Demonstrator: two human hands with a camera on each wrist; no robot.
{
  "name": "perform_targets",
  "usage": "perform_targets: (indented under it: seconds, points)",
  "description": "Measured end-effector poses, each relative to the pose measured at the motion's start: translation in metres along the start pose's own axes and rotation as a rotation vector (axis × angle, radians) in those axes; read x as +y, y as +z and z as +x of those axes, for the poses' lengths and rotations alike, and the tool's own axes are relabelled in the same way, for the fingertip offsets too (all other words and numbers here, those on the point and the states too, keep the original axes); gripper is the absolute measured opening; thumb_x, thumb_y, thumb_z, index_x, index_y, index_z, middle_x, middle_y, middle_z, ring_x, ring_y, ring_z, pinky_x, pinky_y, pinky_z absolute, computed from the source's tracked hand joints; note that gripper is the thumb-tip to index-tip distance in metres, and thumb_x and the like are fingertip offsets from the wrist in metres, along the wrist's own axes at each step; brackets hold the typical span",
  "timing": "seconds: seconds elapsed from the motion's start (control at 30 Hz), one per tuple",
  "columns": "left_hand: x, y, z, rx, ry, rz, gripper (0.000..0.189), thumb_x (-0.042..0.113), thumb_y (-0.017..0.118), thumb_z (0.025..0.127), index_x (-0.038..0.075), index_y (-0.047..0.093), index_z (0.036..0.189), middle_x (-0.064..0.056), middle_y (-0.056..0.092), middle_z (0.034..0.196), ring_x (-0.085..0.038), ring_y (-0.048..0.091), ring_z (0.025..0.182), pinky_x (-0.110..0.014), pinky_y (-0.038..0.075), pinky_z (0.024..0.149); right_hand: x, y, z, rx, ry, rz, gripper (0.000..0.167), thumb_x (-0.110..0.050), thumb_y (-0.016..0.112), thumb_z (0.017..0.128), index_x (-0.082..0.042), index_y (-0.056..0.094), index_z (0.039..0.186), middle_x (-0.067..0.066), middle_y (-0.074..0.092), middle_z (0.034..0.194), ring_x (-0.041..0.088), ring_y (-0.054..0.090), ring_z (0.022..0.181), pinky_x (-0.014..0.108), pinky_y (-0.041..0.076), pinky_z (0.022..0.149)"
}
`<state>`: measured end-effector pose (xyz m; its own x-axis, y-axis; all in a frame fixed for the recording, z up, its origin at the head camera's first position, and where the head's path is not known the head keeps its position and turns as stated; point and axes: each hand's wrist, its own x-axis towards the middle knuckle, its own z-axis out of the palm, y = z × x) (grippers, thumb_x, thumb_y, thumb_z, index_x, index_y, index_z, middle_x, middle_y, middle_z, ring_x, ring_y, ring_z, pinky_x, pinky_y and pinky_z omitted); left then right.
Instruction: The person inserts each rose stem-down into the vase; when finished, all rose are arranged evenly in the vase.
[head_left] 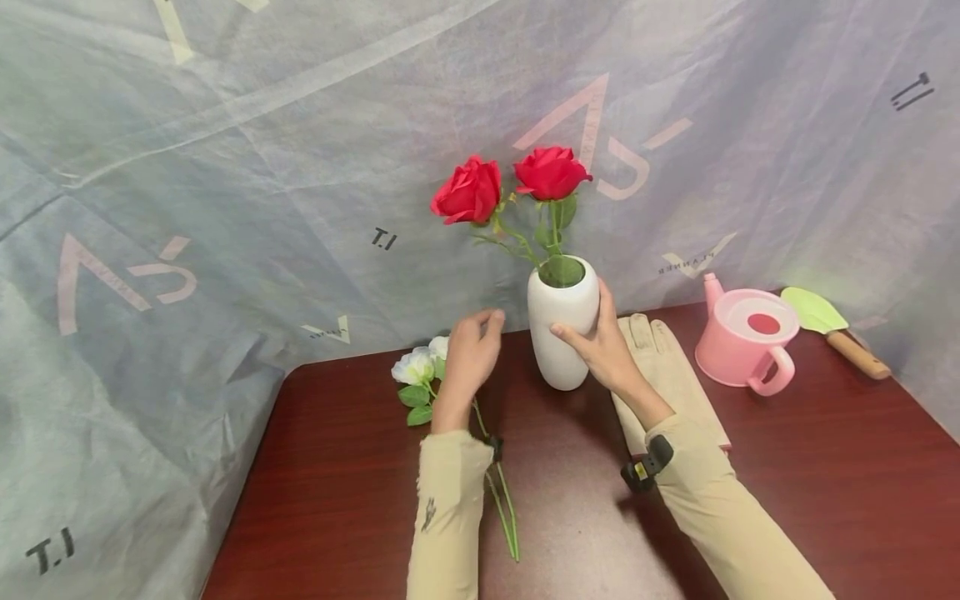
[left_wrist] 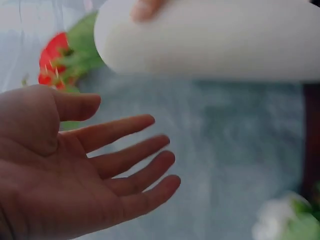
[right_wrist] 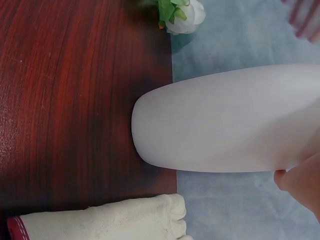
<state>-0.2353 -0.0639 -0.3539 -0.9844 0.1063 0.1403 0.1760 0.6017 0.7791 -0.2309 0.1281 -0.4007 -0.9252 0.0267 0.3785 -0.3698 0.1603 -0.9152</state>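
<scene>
A white vase (head_left: 564, 337) stands upright near the table's back edge, with two red roses (head_left: 552, 173) in its mouth. My right hand (head_left: 606, 343) grips the vase from its right side, thumb across the front. To the left of the vase, apart from it, my left hand (head_left: 471, 354) hangs in the air. In the left wrist view the left hand (left_wrist: 95, 165) has its fingers spread, nothing in them. Beneath and behind that arm lie white flowers (head_left: 414, 367) on long green stems, partly hidden by the hand and sleeve.
Right of the vase lies a pair of beige gloves (head_left: 667, 383). Farther right stand a pink watering can (head_left: 742, 337) and a green trowel with a wooden handle (head_left: 858, 354). A grey printed cloth (head_left: 337, 167) hangs behind the dark red table (head_left: 337, 500).
</scene>
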Motion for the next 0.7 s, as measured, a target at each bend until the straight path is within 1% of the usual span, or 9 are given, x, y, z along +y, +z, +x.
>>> perform_targets:
  seconds: [0.1, 0.13, 0.23, 0.33, 0.4, 0.47, 0.57, 0.63, 0.7]
  points:
    - [-0.033, -0.004, -0.019, 0.054, -0.029, -0.043, 0.036, 0.028, 0.046, 0.099, 0.004, 0.062, 0.121, -0.013, 0.061, 0.119, -0.029, 0.055, 0.111, -0.042, 0.043, 0.094, -0.001, 0.001, 0.0, 0.003, 0.004, 0.006, 0.09, -0.007, 0.07, 0.083, -0.005, 0.008, 0.147, 0.021, 0.021, 0.144, 0.034, 0.031, 0.125, 0.051, 0.028, 0.101]
    - [-0.044, -0.006, -0.026, 0.068, -0.052, -0.054, 0.035, 0.028, 0.048, 0.098, 0.004, 0.062, 0.119, -0.014, 0.061, 0.117, -0.029, 0.056, 0.108, -0.043, 0.044, 0.092, -0.001, 0.001, 0.0, 0.001, 0.006, 0.009, 0.09, -0.007, 0.07, 0.083, -0.005, 0.007, 0.147, 0.021, 0.021, 0.144, 0.034, 0.031, 0.125, 0.051, 0.028, 0.101]
    - [-0.075, -0.011, -0.042, 0.117, -0.119, -0.046, 0.034, 0.027, 0.051, 0.097, 0.003, 0.064, 0.116, -0.014, 0.062, 0.116, -0.031, 0.055, 0.109, -0.045, 0.043, 0.093, -0.002, 0.001, 0.0, -0.002, 0.012, 0.012, 0.09, -0.007, 0.07, 0.083, -0.005, 0.007, 0.147, 0.021, 0.021, 0.144, 0.034, 0.031, 0.125, 0.051, 0.028, 0.101]
    - [-0.102, -0.017, -0.058, 0.152, -0.208, -0.032, 0.032, 0.027, 0.053, 0.096, 0.004, 0.065, 0.115, -0.013, 0.063, 0.114, -0.031, 0.056, 0.108, -0.046, 0.043, 0.093, -0.002, 0.0, 0.001, -0.004, 0.021, 0.016, 0.091, -0.008, 0.07, 0.083, -0.006, 0.006, 0.148, 0.019, 0.021, 0.144, 0.034, 0.032, 0.125, 0.052, 0.028, 0.101]
    - [-0.118, -0.021, -0.068, 0.175, -0.247, -0.038, 0.032, 0.027, 0.053, 0.095, 0.005, 0.064, 0.116, -0.012, 0.065, 0.109, -0.03, 0.058, 0.105, -0.047, 0.044, 0.09, -0.002, -0.001, 0.001, -0.002, 0.025, 0.015, 0.09, -0.008, 0.07, 0.083, -0.006, 0.007, 0.148, 0.019, 0.021, 0.144, 0.033, 0.032, 0.124, 0.051, 0.029, 0.1]
    - [-0.132, -0.025, -0.078, 0.183, -0.301, -0.062, 0.034, 0.026, 0.053, 0.095, 0.004, 0.061, 0.12, -0.014, 0.066, 0.105, -0.029, 0.061, 0.098, -0.046, 0.047, 0.085, -0.002, -0.001, 0.0, -0.001, 0.025, 0.018, 0.09, -0.008, 0.07, 0.083, -0.006, 0.007, 0.148, 0.019, 0.021, 0.144, 0.033, 0.032, 0.124, 0.051, 0.029, 0.1]
    - [-0.151, -0.029, -0.088, 0.202, -0.373, -0.105, 0.037, 0.025, 0.054, 0.095, 0.002, 0.056, 0.124, -0.017, 0.066, 0.103, -0.028, 0.063, 0.09, -0.043, 0.05, 0.076, -0.002, -0.001, 0.0, -0.002, 0.02, 0.013, 0.09, -0.008, 0.07, 0.083, -0.005, 0.006, 0.147, 0.02, 0.021, 0.144, 0.034, 0.032, 0.124, 0.052, 0.028, 0.1]
    - [-0.16, -0.029, -0.093, 0.215, -0.422, -0.142, 0.033, 0.022, 0.054, 0.096, 0.001, 0.057, 0.121, -0.018, 0.065, 0.102, -0.027, 0.063, 0.087, -0.039, 0.051, 0.071, -0.002, 0.0, 0.0, -0.003, 0.019, 0.01, 0.09, -0.008, 0.07, 0.083, -0.005, 0.006, 0.147, 0.021, 0.021, 0.143, 0.034, 0.031, 0.124, 0.052, 0.028, 0.1]
    - [-0.166, -0.028, -0.096, 0.221, -0.453, -0.193, 0.029, 0.018, 0.051, 0.096, -0.002, 0.06, 0.115, -0.018, 0.066, 0.097, -0.026, 0.064, 0.082, -0.036, 0.053, 0.066, -0.002, 0.0, 0.0, -0.005, 0.02, 0.007, 0.09, -0.008, 0.07, 0.083, -0.005, 0.006, 0.147, 0.021, 0.021, 0.143, 0.034, 0.032, 0.124, 0.052, 0.028, 0.1]
